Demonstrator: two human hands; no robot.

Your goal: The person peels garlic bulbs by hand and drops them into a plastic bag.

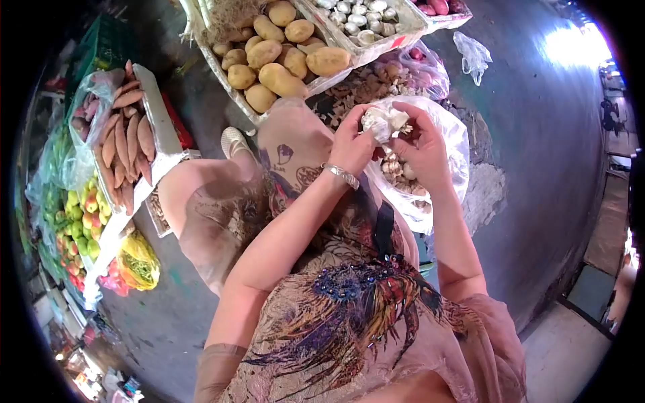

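Blue beads (339,283) trim the tan feather-print top (302,336); the bracelet (341,176) is silver.

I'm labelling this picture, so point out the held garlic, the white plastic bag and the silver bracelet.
Garlic (377,125): head view, on its pale skin.
White plastic bag (455,144): head view, on bare plastic at its side.
Silver bracelet (343,176): head view, on its band.

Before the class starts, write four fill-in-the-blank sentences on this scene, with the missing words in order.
1. The left hand and right hand together hold some pale ____.
2. The hand nearest the bracelet is the ____ one.
3. In the picture, the potatoes lie to the ____ of the sweet potatoes.
4. The bag beneath the hands is ____ in colour.

Missing words: garlic; left; right; white.
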